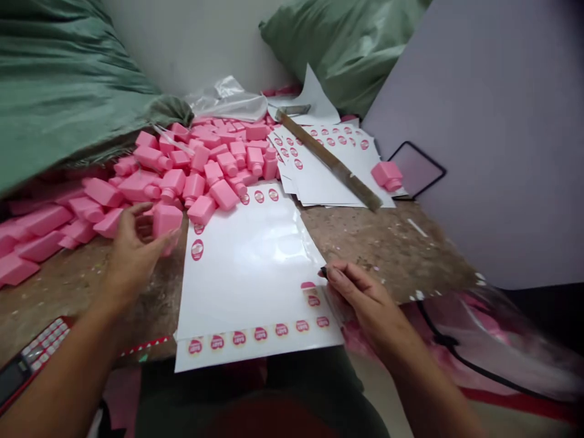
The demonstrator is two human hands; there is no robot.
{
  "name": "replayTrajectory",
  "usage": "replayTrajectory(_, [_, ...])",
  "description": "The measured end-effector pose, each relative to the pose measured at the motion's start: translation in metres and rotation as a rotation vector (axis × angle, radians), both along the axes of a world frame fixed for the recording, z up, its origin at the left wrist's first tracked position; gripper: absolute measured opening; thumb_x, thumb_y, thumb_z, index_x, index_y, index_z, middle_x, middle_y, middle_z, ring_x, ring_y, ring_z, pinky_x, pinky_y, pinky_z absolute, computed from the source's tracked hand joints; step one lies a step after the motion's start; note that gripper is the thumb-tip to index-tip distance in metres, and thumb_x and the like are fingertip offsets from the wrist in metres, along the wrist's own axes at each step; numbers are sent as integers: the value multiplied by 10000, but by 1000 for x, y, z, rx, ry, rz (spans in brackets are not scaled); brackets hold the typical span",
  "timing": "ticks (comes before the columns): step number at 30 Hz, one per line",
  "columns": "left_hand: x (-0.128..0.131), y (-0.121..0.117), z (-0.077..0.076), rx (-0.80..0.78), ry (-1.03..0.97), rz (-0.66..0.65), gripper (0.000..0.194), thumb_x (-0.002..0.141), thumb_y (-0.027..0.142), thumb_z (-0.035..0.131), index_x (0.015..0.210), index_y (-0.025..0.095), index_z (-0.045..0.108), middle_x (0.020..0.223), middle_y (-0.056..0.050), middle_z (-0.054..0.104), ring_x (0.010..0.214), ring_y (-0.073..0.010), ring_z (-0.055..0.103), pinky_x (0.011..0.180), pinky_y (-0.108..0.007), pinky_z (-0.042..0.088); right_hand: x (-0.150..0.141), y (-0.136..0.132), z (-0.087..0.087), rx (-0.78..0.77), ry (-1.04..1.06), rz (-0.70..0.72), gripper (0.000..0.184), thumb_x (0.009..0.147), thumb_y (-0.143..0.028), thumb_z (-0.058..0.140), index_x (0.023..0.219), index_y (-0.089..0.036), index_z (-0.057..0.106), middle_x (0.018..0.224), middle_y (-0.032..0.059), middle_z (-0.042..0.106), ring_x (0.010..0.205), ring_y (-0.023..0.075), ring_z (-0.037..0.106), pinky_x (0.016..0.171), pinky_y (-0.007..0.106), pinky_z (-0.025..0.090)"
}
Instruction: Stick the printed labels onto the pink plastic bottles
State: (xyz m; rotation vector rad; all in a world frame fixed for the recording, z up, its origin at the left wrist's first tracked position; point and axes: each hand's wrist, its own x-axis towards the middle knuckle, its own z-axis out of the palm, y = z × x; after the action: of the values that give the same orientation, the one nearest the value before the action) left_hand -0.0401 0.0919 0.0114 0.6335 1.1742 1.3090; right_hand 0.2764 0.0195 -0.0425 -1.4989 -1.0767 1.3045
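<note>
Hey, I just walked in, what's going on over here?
A person is working with their bare hands. Their left hand grips a pink plastic bottle, next to a heap of similar pink bottles. Their right hand holds a dark-tipped tool at the edge of a white sheet of round pink labels. More label sheets lie beyond, with a long wooden strip across them.

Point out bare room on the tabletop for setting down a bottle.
Bare worn tabletop lies right of the front label sheet, below the stacked sheets. A smaller patch sits beside the left hand. Pink bottles crowd the back left.
</note>
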Motion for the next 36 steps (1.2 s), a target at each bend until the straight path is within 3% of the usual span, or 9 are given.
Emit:
replayTrajectory(2, [28,-16,4,-39,-32,71,383,808,99,648,1123,316,620,856,97,724,771,-108,623,624,-172,513,6,-2,-1,37,-97,50,348,847,-564,585,834,-216,582,678,-27,492,565,118,440,481,230,336])
replayTrajectory(5, [76,-33,3,-252,-249,-106,261,875,214,565,1121,146,622,1021,-96,714,841,-196,658,684,-329,577,17,-4,-1,114,-406,142,284,877,-493,533,888,-220,612,714,-3,553,616,153,489,534,267,356])
replayTrajectory(7, [103,-39,-2,-329,-358,-220,300,838,220,622,1127,140,610,1104,-141,683,946,-246,658,756,-410,586,21,-5,0,150,-622,199,247,878,-449,512,905,-227,618,683,1,580,613,174,509,565,295,358])
replayTrajectory(11, [136,-42,-15,-368,-363,-355,323,754,119,692,1066,157,618,1185,-126,639,1130,-273,583,908,-526,540,18,-4,3,240,-899,262,192,890,-380,475,865,-233,596,659,5,634,579,186,535,600,321,340])
replayTrajectory(15, [147,-39,-20,-384,-373,-395,269,759,93,664,1015,167,628,1233,-114,609,1219,-277,508,984,-616,462,14,-3,0,343,-1040,274,174,917,-326,455,855,-226,583,687,10,673,614,200,597,648,337,317])
replayTrajectory(24, [143,-33,-25,-434,-402,-384,259,769,58,639,1005,161,607,1115,-89,620,1162,-241,537,1019,-616,424,16,-4,-8,487,-1125,257,183,941,-281,457,813,-210,566,656,-12,677,548,158,570,653,329,278])
replayTrajectory(31, [154,-36,-17,-388,-365,-373,217,745,63,656,938,155,619,1052,-76,609,1030,-195,566,1008,-522,458,15,-4,-10,553,-1151,237,167,934,-263,484,803,-205,571,666,-22,676,554,161,588,637,322,262])
replayTrajectory(36, [163,-34,-23,-373,-360,-367,233,739,56,637,954,145,619,1078,-93,604,1016,-202,564,975,-486,484,16,-5,-10,590,-1124,229,170,947,-265,475,823,-208,576,665,-27,671,553,158,582,635,316,261])
